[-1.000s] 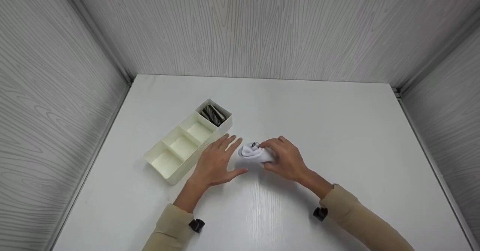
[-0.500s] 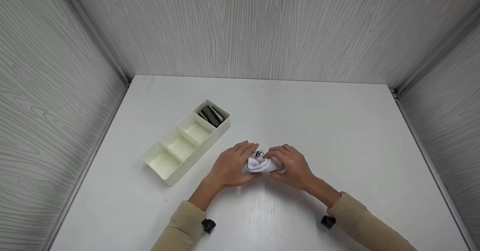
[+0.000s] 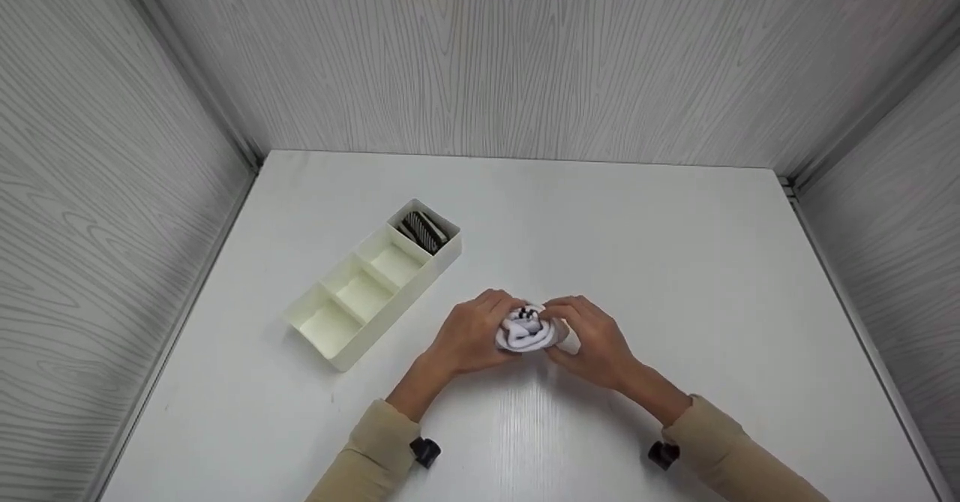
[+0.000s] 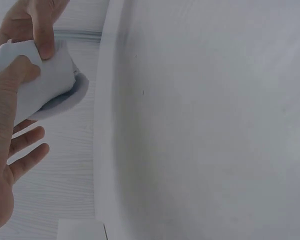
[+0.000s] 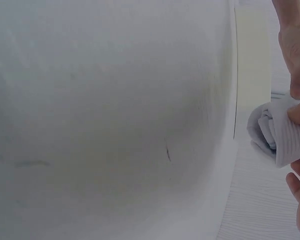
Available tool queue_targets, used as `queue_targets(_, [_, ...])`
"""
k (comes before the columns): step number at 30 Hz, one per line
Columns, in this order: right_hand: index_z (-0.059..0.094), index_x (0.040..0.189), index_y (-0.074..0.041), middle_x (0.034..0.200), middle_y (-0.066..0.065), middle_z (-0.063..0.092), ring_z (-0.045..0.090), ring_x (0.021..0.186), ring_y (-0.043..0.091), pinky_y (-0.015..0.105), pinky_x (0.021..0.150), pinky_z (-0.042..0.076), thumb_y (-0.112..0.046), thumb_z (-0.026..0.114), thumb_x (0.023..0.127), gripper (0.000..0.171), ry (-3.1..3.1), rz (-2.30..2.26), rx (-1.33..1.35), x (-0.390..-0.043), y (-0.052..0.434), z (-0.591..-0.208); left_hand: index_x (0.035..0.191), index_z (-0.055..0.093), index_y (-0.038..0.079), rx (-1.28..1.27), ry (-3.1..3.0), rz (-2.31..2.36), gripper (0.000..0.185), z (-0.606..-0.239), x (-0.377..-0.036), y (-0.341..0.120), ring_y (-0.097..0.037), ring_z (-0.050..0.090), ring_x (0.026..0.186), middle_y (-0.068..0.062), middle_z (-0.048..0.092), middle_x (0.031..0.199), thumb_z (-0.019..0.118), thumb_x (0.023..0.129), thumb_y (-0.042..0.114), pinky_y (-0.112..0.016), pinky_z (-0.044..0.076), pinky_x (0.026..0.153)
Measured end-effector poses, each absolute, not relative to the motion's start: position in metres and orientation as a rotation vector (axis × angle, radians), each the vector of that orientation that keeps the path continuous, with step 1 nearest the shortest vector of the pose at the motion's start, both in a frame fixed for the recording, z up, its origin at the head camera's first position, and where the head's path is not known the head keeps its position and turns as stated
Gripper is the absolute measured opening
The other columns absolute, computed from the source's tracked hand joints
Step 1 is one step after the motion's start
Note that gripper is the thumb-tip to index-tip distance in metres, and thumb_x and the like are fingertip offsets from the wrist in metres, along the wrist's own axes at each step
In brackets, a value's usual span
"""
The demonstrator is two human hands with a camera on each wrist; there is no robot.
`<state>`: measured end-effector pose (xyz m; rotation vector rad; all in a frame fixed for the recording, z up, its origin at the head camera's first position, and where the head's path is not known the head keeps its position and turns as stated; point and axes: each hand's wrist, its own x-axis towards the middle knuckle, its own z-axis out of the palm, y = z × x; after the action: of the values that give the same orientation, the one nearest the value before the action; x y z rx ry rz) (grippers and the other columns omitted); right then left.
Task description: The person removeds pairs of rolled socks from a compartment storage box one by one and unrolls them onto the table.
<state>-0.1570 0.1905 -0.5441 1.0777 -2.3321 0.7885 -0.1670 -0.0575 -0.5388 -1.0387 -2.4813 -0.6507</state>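
Note:
A rolled white sock (image 3: 528, 333) with small dark marks is held between both hands in the head view. My left hand (image 3: 471, 335) grips its left end, thumb below and fingers over the top. At the other end my right hand (image 3: 598, 343) pinches it between thumb and fingers. Seen from the left wrist, a thumb presses on the smooth side of the sock (image 4: 50, 82). The right wrist view shows the spiral of the roll and the ribbed cuff of the sock (image 5: 289, 135). The fingers behind the roll are partly hidden.
To the left stands a cream box (image 3: 396, 301) with several compartments in a row, lying diagonally. Its far compartment holds a dark striped folded cloth item (image 3: 424, 232). A white table (image 3: 637, 247) lies beneath, with grey wood-grain panels (image 3: 480, 59) around it.
My left hand has moved right from beside the box and taken hold of the sock. The right hand has shifted slightly toward the body, and the roll has turned a little.

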Motion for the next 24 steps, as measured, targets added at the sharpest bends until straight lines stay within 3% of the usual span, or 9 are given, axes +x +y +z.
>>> queue_targets(7, [0.065,0.13,-0.006,0.125,0.007,0.07,0.069,0.117,0.021,0.034,0.099,0.058,-0.016,0.094,0.077,0.062,-2.329,0.842,1.057,-0.155,0.201,-0.545,0.118,0.068,0.012,-0.991,-2.43,-0.661,0.061,-0.538,-0.165,-0.057,-0.016,0.071,0.096,0.0,0.073,0.105,0.095,0.069,0.036,-0.029,0.061,0.077])
queue_targets(14, [0.062,0.138,-0.007,0.129,0.008,0.07,0.067,0.119,0.024,0.018,0.109,0.048,-0.018,0.095,0.075,0.072,-2.335,0.949,0.995,-0.151,0.21,-0.552,0.118,0.068,0.009,-0.956,-2.429,-0.81,0.06,-0.538,-0.162,-0.057,-0.017,0.071,0.096,-0.003,0.074,0.104,0.095,0.068,0.029,-0.032,0.062,0.078])
queue_targets(24, [0.064,0.138,-0.006,0.132,0.011,0.07,0.064,0.123,0.027,0.014,0.115,0.041,-0.022,0.092,0.081,0.065,-2.297,1.068,0.962,-0.148,0.204,-0.554,0.115,0.069,0.007,-0.913,-2.441,-0.946,0.053,-0.537,-0.153,-0.053,-0.018,0.071,0.091,-0.005,0.075,0.101,0.093,0.073,0.028,-0.033,0.061,0.075])
